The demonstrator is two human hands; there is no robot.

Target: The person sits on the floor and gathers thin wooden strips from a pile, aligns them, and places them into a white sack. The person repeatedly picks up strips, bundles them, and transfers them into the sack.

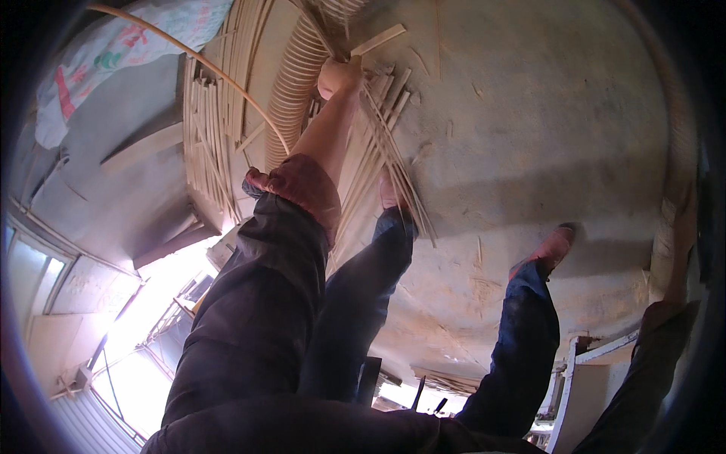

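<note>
My left hand (339,76) reaches far forward at the top of the view, closed around thin wooden strips (324,31) that run up from the fist. Below and right of it, a loose bundle of thin wooden strips (377,144) lies across the floor beside my forearm. A short pale wood piece (379,40) angles out to the right of the fist. At the right rim my right sleeve and dim forearm show; the right hand itself cannot be made out.
A ribbed flexible hose (288,85) runs left of the hand, with an orange cable (227,79) crossing it. Stacked wooden strips (210,130) and a printed woven sack (125,51) are further left. My shoes stand on the dusty floor (527,130). A white metal frame (562,397) is lower right.
</note>
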